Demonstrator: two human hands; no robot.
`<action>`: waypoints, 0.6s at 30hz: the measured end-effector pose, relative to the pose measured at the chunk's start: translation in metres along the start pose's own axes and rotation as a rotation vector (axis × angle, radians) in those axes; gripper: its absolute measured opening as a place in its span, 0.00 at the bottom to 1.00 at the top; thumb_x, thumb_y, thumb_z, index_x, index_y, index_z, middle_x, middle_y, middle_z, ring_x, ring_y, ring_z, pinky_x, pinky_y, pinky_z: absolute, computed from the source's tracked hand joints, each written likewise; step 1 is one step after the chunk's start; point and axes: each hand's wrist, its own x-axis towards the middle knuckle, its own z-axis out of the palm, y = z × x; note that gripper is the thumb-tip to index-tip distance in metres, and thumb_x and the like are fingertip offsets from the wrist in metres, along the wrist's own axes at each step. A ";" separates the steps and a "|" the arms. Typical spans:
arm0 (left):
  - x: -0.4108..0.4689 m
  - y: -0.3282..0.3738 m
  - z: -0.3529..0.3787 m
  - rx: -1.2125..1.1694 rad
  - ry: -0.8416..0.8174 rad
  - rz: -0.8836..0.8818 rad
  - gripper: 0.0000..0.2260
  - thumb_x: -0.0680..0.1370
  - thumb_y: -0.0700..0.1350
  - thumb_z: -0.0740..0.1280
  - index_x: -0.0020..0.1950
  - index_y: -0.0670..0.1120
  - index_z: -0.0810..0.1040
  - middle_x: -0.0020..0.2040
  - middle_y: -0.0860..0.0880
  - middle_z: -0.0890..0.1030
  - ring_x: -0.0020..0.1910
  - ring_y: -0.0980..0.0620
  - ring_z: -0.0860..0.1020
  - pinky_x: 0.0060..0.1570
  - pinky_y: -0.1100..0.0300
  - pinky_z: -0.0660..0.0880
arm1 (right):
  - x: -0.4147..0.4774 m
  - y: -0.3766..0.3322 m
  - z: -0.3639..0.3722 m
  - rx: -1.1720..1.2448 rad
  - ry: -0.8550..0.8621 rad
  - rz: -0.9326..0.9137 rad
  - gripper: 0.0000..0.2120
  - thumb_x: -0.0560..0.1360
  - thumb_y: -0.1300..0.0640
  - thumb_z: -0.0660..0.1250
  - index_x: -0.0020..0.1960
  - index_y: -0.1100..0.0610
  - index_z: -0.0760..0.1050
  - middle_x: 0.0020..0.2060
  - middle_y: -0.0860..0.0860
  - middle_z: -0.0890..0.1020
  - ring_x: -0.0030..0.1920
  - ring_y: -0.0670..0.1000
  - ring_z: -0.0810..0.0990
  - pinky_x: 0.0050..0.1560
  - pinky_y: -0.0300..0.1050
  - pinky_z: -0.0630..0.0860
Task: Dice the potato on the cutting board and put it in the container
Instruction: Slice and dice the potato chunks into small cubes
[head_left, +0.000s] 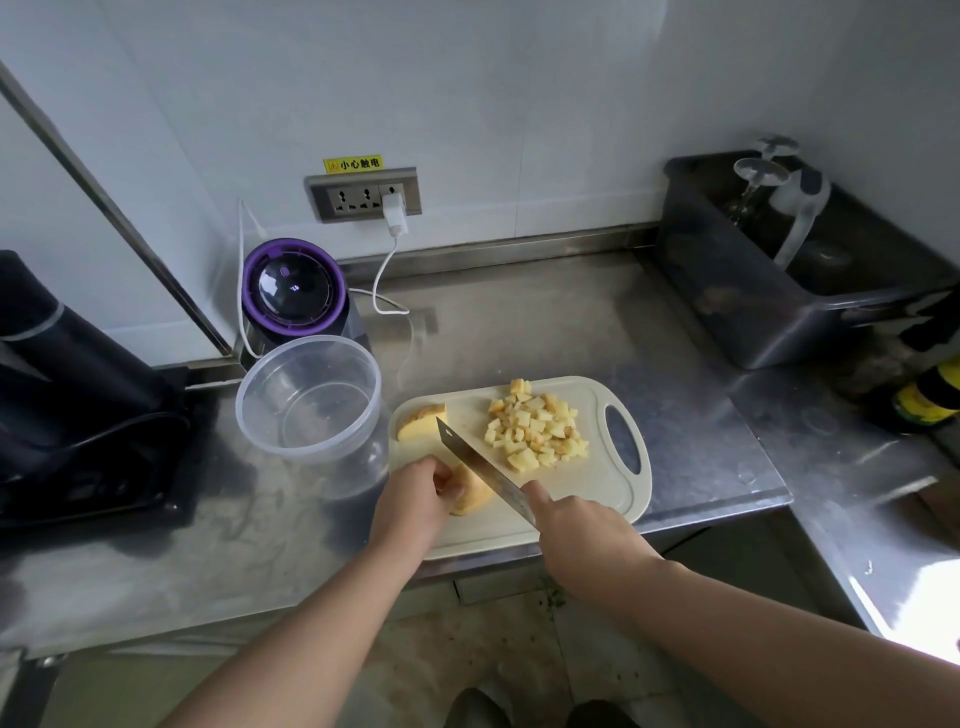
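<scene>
Near the front edge of the steel counter (519, 322), we are working on a pale cutting board (597, 488) with a handle slot at its right end. Our left hand (415, 493) is curling its fingers over a potato chunk (472, 493) and pinning it to the board's near left corner. That chunk is showing yellow flesh with a rounded, tan-skinned edge. Our right hand (582, 525) is closing round the handle of a knife (478, 467), with one finger lying against the base of the blade; the handle itself is hiding inside the fist. The blade is slanting across the board, touching the chunk's right side, with its tip pointing at a second potato wedge (421, 421) by the far left edge. A heap of diced potato (535, 426), small pale-yellow cubes with some brownish skin, is lying on the right half of the board. A clear round plastic container (306, 454) is standing just left of the board, with its open top facing up. Behind it, a purple-ringed appliance (293, 286) is sitting against the wall, and a white charger (395, 213) is hanging from the socket strip (363, 195). A dark bin (779, 291) is occupying the far right corner.
</scene>
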 end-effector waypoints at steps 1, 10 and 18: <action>0.000 -0.001 0.000 -0.002 -0.002 -0.002 0.09 0.76 0.46 0.70 0.53 0.45 0.80 0.50 0.49 0.83 0.51 0.49 0.80 0.53 0.53 0.76 | 0.000 -0.001 0.000 0.001 -0.011 0.006 0.23 0.80 0.65 0.58 0.71 0.52 0.55 0.35 0.51 0.70 0.32 0.47 0.70 0.32 0.41 0.70; 0.003 -0.001 0.000 0.054 0.001 0.022 0.09 0.76 0.47 0.70 0.54 0.45 0.79 0.51 0.50 0.83 0.51 0.49 0.79 0.52 0.54 0.76 | 0.002 -0.007 0.000 -0.016 -0.043 0.016 0.28 0.79 0.66 0.60 0.73 0.53 0.52 0.36 0.50 0.71 0.34 0.47 0.71 0.33 0.41 0.71; 0.004 0.000 -0.001 0.097 -0.005 0.039 0.09 0.76 0.47 0.69 0.54 0.46 0.79 0.51 0.51 0.82 0.51 0.50 0.79 0.50 0.55 0.76 | 0.014 -0.009 -0.001 -0.035 -0.097 -0.018 0.27 0.79 0.67 0.60 0.73 0.55 0.53 0.39 0.51 0.71 0.38 0.49 0.74 0.35 0.41 0.71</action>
